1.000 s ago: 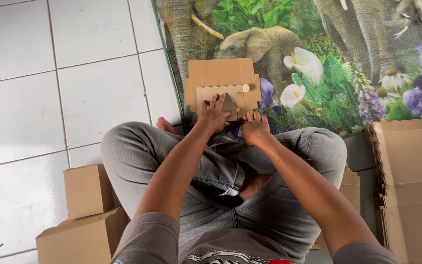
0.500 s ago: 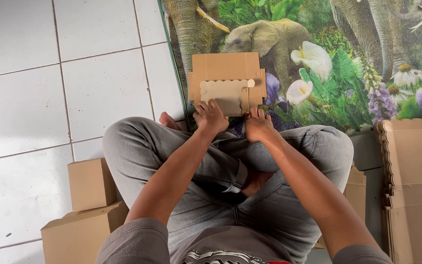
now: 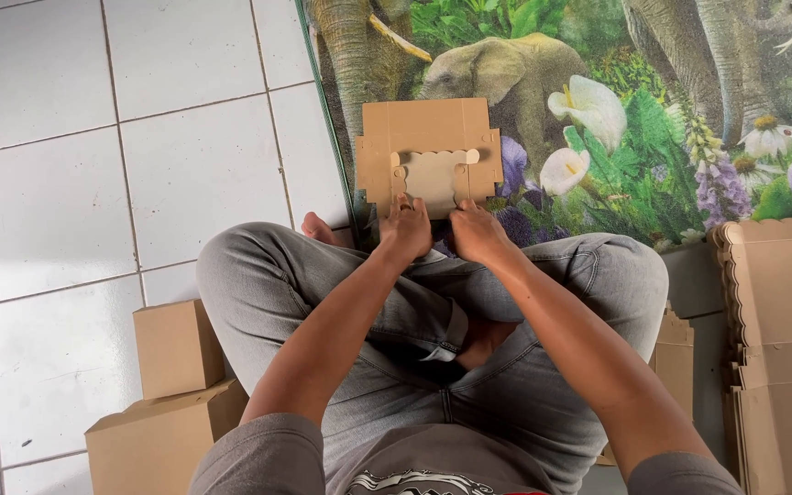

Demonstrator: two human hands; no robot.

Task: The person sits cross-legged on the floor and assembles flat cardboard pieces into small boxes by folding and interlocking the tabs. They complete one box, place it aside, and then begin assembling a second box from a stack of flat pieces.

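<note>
Gripping flat scallop-edged cardboard blank (image 3: 429,156), both hands (image 3: 407,229).

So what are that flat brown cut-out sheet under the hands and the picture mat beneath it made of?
The flat brown cut-out sheet looks like thin matte cardboard: plain tan, with crisp die-cut scalloped edges and fold lines. The elephant-and-flower printed mat seems a printed plastic or fabric sheet; its surface does not settle which.

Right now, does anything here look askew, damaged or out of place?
Nothing stands out. Both hands, left and right, rest on the near edge of a part-folded cardboard blank, which lies square and untorn on the mat.
</note>
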